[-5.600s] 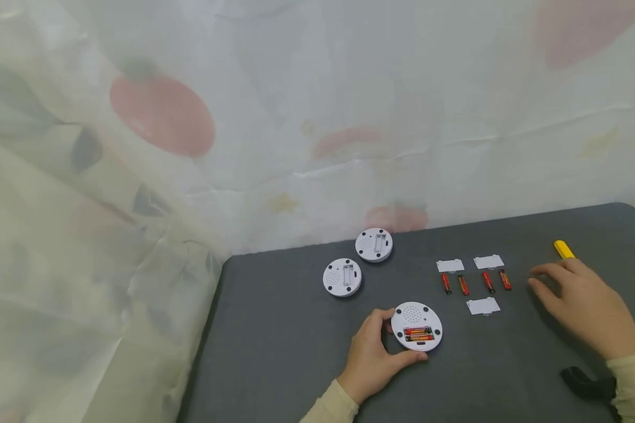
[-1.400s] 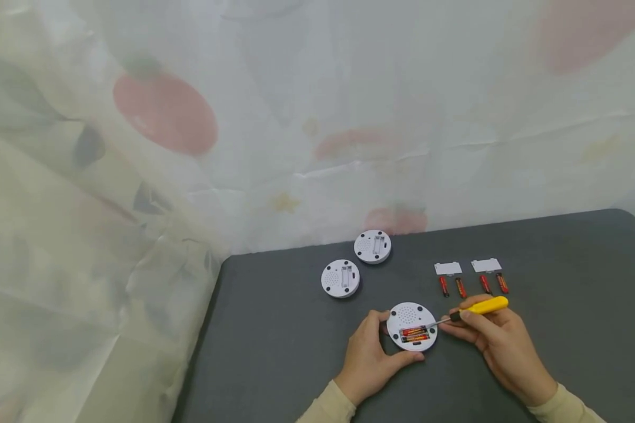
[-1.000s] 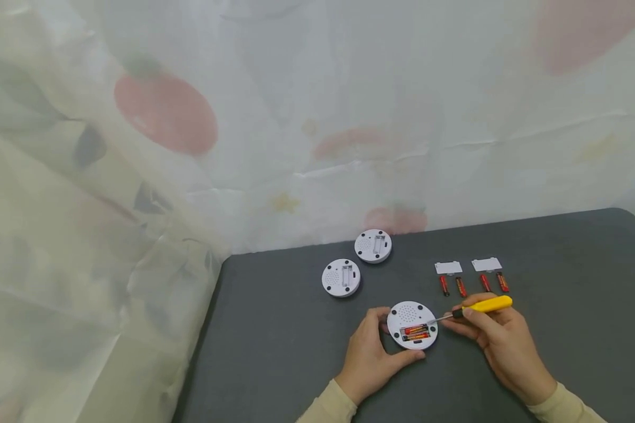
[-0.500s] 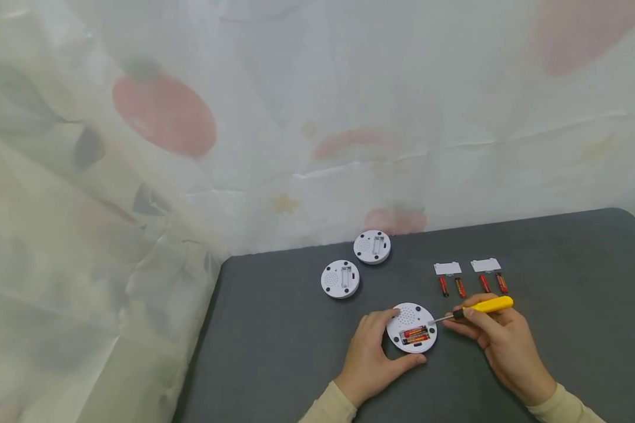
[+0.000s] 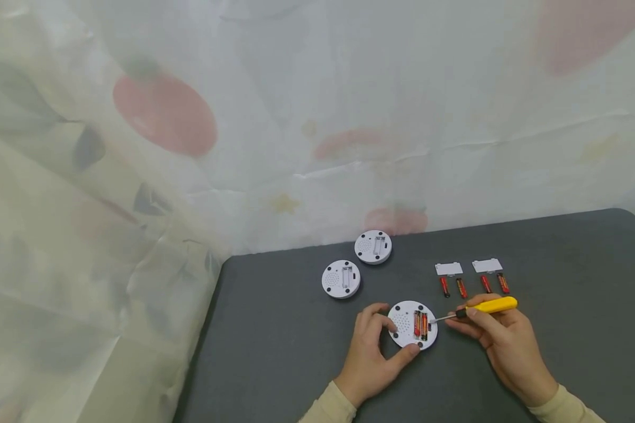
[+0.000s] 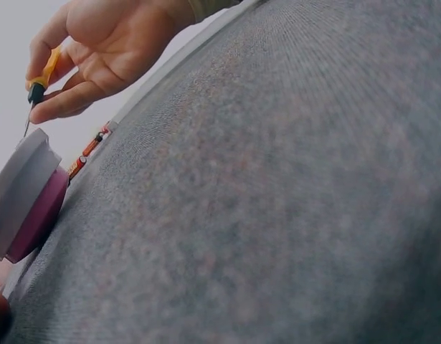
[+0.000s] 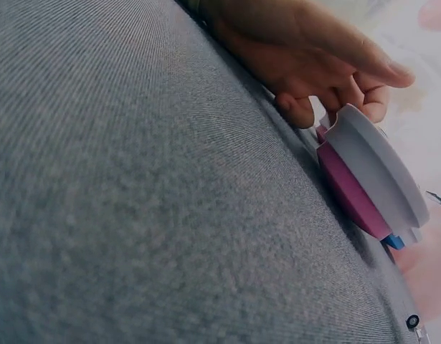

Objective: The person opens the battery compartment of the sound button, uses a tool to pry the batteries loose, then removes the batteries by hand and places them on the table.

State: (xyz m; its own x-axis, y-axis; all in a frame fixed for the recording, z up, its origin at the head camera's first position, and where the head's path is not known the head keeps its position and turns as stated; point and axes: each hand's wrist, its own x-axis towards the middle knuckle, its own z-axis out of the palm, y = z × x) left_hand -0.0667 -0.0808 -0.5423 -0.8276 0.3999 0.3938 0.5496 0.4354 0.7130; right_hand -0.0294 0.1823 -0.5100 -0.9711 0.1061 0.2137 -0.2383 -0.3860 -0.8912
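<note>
A round white device [image 5: 402, 341] lies with its speaker holes and battery bay facing up; two red-and-black batteries [image 5: 420, 325] sit side by side in the bay. Its pink lower part shows in both wrist views. My left hand [image 5: 373, 355] holds the device by its left and near rim, thumb at the near edge and a fingertip over the top face. In my right hand [image 5: 508, 346] is a yellow-handled screwdriver [image 5: 492, 305], pinched between thumb and fingers. Its metal tip points left, right at the end of the bay near the device's right edge.
Two similar white devices, one nearer [image 5: 341, 279] and one at the back [image 5: 373, 247], have bare battery bays. Two white covers [image 5: 448, 269] lie at the back right, above several loose batteries [image 5: 461, 288]. The grey table [image 5: 275, 352] meets a printed curtain [image 5: 296, 117] behind.
My right hand has picked up the screwdriver from the table and brought it to the device. My left hand has turned the device about a quarter turn counterclockwise, its bay now on the right.
</note>
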